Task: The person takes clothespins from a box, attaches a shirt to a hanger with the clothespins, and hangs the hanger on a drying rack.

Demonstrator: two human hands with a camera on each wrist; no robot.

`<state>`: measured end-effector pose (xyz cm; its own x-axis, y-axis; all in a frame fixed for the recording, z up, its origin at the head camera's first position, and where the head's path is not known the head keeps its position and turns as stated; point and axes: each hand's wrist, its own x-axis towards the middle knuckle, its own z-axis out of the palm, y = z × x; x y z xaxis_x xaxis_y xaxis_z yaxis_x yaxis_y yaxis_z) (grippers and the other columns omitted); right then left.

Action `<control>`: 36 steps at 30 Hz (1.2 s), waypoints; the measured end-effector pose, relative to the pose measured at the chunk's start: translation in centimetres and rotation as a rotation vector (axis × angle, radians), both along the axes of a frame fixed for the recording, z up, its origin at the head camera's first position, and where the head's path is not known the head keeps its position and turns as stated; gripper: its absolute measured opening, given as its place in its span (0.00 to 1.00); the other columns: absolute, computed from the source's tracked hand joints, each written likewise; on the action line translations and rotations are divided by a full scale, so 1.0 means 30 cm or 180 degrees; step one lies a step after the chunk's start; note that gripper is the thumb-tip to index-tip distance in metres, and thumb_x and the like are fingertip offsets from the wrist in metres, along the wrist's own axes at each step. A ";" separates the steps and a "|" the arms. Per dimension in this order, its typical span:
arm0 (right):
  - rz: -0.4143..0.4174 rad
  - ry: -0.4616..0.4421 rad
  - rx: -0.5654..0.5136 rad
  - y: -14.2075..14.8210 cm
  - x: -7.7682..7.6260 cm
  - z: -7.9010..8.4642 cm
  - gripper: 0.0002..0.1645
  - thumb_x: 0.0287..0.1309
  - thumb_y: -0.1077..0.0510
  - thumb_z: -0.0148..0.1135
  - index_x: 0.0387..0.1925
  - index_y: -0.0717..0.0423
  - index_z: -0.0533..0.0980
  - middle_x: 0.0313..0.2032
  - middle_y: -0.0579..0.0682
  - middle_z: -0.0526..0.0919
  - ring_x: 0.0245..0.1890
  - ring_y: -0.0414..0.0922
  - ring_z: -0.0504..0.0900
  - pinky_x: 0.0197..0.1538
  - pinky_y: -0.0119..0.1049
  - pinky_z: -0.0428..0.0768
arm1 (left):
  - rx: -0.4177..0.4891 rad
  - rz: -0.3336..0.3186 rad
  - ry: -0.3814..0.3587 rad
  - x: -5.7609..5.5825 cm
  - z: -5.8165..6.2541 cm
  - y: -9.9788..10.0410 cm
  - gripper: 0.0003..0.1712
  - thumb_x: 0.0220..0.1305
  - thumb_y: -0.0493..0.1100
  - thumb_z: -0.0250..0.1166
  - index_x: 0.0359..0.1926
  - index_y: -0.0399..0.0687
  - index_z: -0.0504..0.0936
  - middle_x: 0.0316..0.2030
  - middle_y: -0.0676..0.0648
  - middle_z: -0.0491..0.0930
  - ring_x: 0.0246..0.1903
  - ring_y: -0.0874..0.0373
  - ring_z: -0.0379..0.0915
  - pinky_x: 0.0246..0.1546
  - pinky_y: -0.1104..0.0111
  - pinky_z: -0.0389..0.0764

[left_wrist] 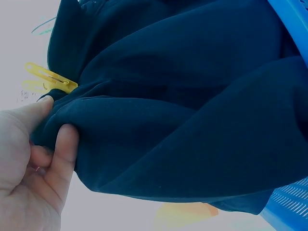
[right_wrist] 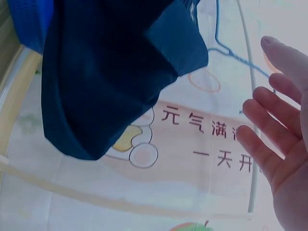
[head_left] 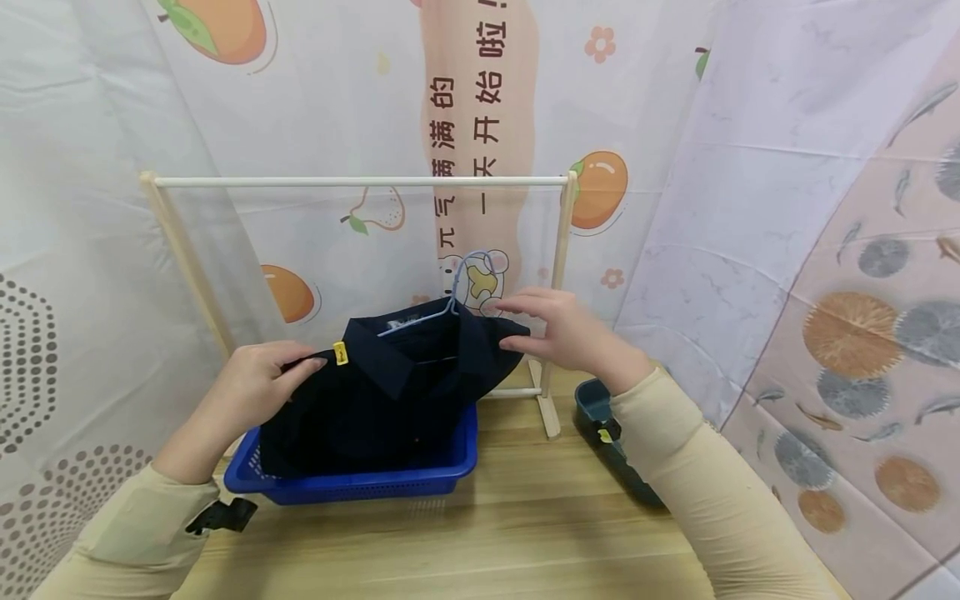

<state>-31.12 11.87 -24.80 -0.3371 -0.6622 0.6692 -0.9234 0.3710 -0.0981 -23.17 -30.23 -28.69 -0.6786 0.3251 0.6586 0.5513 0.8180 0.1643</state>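
A dark navy collared shirt [head_left: 375, 408] hangs on a light blue hanger [head_left: 452, 307], its lower part bunched in a blue plastic basket [head_left: 360, 487]. A yellow clothespin [head_left: 341, 353] is clipped on the shirt's left shoulder beside the collar; the left wrist view also shows the clothespin [left_wrist: 50, 78]. Right by it, my left hand [head_left: 258, 383] pinches the shoulder fabric between thumb and fingers. My right hand [head_left: 558, 329] is at the other shoulder with its fingers spread. In the right wrist view, a gap separates the right hand [right_wrist: 281, 130] from the shirt [right_wrist: 106, 82].
Behind the basket stands a rack with a white top bar [head_left: 360, 181] and wooden posts [head_left: 561, 242]. A dark green container [head_left: 596, 400] lies on the wooden table [head_left: 525, 517], partly hidden by the right forearm. A printed curtain [head_left: 337, 92] closes off the back.
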 end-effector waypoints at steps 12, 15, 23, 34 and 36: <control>-0.0213 -0.0089 -0.0044 0.105 -0.039 -0.011 0.28 0.52 0.58 0.80 0.55 0.61 0.82 0.52 0.55 0.85 0.48 0.50 0.82 0.52 0.48 0.81 | 0.0001 -0.0024 0.0057 0.008 -0.002 0.001 0.02 0.65 0.38 0.71 0.37 0.48 0.90 0.35 0.48 0.88 0.14 0.77 0.70 0.26 0.62 0.81; -0.0291 -0.0146 -0.0035 0.130 -0.047 -0.015 0.29 0.53 0.58 0.80 0.56 0.61 0.82 0.51 0.55 0.85 0.48 0.50 0.82 0.51 0.50 0.82 | -0.0005 -0.0027 0.0072 0.008 -0.003 0.000 0.02 0.65 0.37 0.71 0.37 0.48 0.90 0.35 0.48 0.88 0.14 0.78 0.70 0.26 0.62 0.82; -0.0483 -0.0202 -0.0039 0.197 -0.077 -0.035 0.28 0.52 0.59 0.80 0.55 0.61 0.82 0.50 0.56 0.85 0.48 0.53 0.82 0.47 0.51 0.83 | -0.0011 0.0007 0.0057 0.008 -0.006 -0.005 0.04 0.64 0.36 0.71 0.39 0.49 0.90 0.36 0.47 0.88 0.14 0.78 0.69 0.27 0.61 0.82; -0.0806 -0.0348 -0.0029 0.270 -0.108 -0.061 0.28 0.54 0.56 0.79 0.56 0.59 0.82 0.50 0.56 0.85 0.48 0.52 0.82 0.46 0.53 0.83 | -0.0038 0.0018 0.0086 0.008 -0.009 -0.010 0.03 0.66 0.38 0.71 0.38 0.49 0.90 0.36 0.48 0.88 0.14 0.76 0.69 0.28 0.60 0.81; -0.0867 -0.0415 0.0004 0.284 -0.111 -0.064 0.28 0.55 0.55 0.78 0.56 0.59 0.82 0.51 0.56 0.85 0.49 0.52 0.82 0.46 0.54 0.83 | -0.0037 0.0027 0.0063 0.009 -0.009 -0.009 0.04 0.65 0.37 0.71 0.39 0.49 0.90 0.37 0.48 0.88 0.14 0.77 0.69 0.28 0.60 0.82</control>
